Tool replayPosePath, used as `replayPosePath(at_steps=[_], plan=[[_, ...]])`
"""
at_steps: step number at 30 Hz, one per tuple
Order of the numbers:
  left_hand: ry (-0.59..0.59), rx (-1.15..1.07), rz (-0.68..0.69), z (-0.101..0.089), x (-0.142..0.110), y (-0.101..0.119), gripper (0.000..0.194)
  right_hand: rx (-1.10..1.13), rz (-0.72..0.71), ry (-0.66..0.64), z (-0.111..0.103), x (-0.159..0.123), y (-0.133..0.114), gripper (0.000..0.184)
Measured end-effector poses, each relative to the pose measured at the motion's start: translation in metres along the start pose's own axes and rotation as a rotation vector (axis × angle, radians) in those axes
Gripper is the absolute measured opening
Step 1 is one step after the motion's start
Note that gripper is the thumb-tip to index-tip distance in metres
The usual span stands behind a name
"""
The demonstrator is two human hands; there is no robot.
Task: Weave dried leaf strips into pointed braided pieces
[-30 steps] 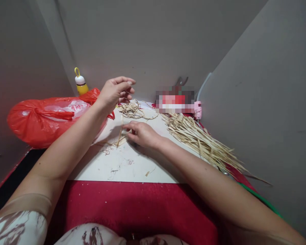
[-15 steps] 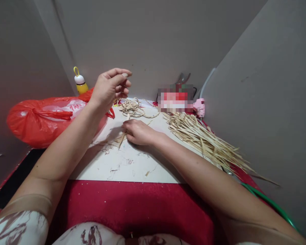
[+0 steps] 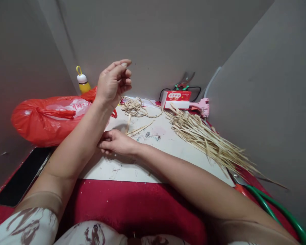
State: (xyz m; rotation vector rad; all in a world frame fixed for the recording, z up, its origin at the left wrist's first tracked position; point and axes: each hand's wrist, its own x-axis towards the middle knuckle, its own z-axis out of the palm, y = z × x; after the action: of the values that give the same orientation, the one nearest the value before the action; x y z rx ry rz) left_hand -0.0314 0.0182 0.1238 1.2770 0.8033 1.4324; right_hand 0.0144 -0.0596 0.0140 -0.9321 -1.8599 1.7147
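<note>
My left hand (image 3: 114,81) is raised above the far side of the white board (image 3: 168,160). Its thumb and forefinger are pinched together; anything between them is too small to make out. Low over the board, my right hand (image 3: 118,143) has its fingers curled and drawn together beside my left forearm. Whatever they hold is hidden. Just beyond the right hand lie loose dry straw strips (image 3: 140,129). A tangled coil of twisted straw cord (image 3: 133,106) rests at the back of the board.
A pile of dry straw (image 3: 201,136) covers the right side. Behind it are a red box (image 3: 178,95) and a pink glue gun (image 3: 203,107). Green-handled scissors (image 3: 277,204) lie at right. Left are a red plastic bag (image 3: 46,122), a phone (image 3: 22,177) and a yellow bottle (image 3: 84,85).
My right hand has moved left and nearer to me, off the straw strips, to beside my left forearm. My left hand stays raised in its pinch. The view has shifted slightly.
</note>
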Motion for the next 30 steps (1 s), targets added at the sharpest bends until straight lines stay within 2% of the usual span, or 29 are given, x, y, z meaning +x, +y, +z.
replayPosePath(at_steps=[5,7,10,14,16,20,22,24,26,28,30], plan=[[-0.019,-0.134,0.06,-0.01,0.004,0.011,0.01,-0.715,-0.159,0.189,-0.024,-0.016,0.018,0.015],[-0.029,-0.125,0.09,-0.013,0.004,0.014,0.009,-0.884,-0.182,0.194,-0.027,-0.024,0.024,0.018],[-0.033,-0.04,0.105,-0.015,0.004,0.013,0.008,-1.048,-0.216,0.175,-0.018,-0.034,0.026,0.022],[-0.061,-0.012,0.061,-0.014,0.001,0.005,0.009,-1.048,-0.382,0.006,-0.002,-0.044,0.018,0.024],[-0.083,0.022,0.017,-0.015,-0.003,0.001,0.008,-1.018,-0.426,0.015,-0.006,-0.048,0.015,0.026],[-0.169,0.18,-0.095,-0.017,-0.01,-0.004,0.005,-1.053,-0.254,0.272,-0.049,-0.051,0.018,0.03],[-0.231,0.259,-0.147,-0.018,-0.015,-0.005,0.004,-1.08,-0.168,0.341,-0.072,-0.05,0.023,0.033],[-0.302,0.356,-0.181,-0.019,-0.019,-0.005,0.005,-1.101,-0.124,0.352,-0.088,-0.048,0.029,0.039],[-0.402,0.484,-0.198,-0.022,-0.023,-0.005,0.006,-1.132,-0.1,0.318,-0.093,-0.045,0.032,0.042],[-0.525,0.63,-0.206,-0.028,-0.026,-0.006,0.007,-1.184,-0.076,0.279,-0.093,-0.041,0.034,0.035],[-0.645,0.782,-0.207,-0.035,-0.028,-0.009,0.007,-1.239,-0.044,0.298,-0.093,-0.038,0.035,0.027]])
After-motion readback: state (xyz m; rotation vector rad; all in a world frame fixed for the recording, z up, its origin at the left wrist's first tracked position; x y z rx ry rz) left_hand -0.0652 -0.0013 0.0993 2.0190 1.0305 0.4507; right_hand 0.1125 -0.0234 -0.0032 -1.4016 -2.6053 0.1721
